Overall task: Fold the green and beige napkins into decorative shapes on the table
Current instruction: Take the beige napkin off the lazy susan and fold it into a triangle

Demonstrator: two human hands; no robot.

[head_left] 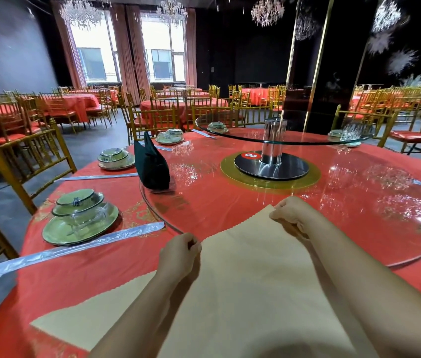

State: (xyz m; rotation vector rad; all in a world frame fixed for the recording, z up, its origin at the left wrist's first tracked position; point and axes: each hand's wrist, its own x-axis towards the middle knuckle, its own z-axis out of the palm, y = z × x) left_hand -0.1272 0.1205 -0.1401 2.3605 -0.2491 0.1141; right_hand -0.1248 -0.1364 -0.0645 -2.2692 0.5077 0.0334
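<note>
Beige napkin (243, 280) on tabletop (88, 275) — far edge pinched by left hand (179, 250) at 11 o'clock, by right hand (288, 213) at 1 o'clock.

Matt cloth beige napkin (250, 275) on glossy plastic-covered table (230, 200).

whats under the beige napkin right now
The red tablecloth shows around the beige napkin, so it lies over that. The glass disc rim runs in under it by the left hand, which pinches its far edge with the right hand. Anything else beneath is covered.
</note>
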